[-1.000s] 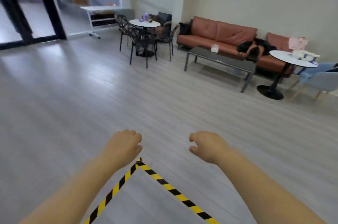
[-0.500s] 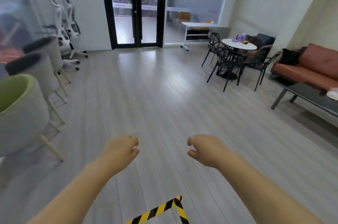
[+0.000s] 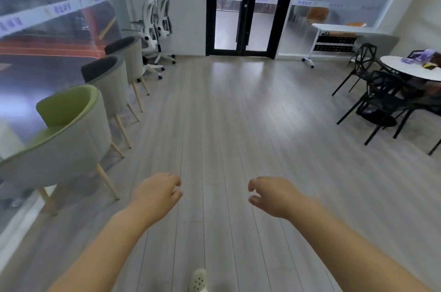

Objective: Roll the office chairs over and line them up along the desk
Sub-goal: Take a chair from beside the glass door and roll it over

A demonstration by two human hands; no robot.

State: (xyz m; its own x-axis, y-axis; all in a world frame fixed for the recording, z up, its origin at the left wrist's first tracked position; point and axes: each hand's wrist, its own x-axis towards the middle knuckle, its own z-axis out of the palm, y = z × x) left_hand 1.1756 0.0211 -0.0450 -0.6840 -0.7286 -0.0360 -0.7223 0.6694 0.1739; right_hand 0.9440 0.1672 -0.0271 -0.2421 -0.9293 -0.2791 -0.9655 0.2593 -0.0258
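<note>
Our left hand (image 3: pixel 156 192) and right hand (image 3: pixel 272 195) hover loosely curled, each grip holding nothing; two white office chairs (image 3: pixel 148 13) stand by the far wall.

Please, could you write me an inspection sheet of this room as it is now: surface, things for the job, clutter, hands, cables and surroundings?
Surface: grey plank floor, glossy with reflections.
Job's things: two white office chairs side by side at the far wall, left of the doors; white desk on castors at the far right.
Clutter: purple items on the round table.
Grips: left hand and right hand loosely curled, holding nothing.
Cables: nothing seen.
Surroundings: three tub chairs along the left glass wall; black chairs around the round table; black-framed glass doors; a light shoe at the bottom edge.
</note>
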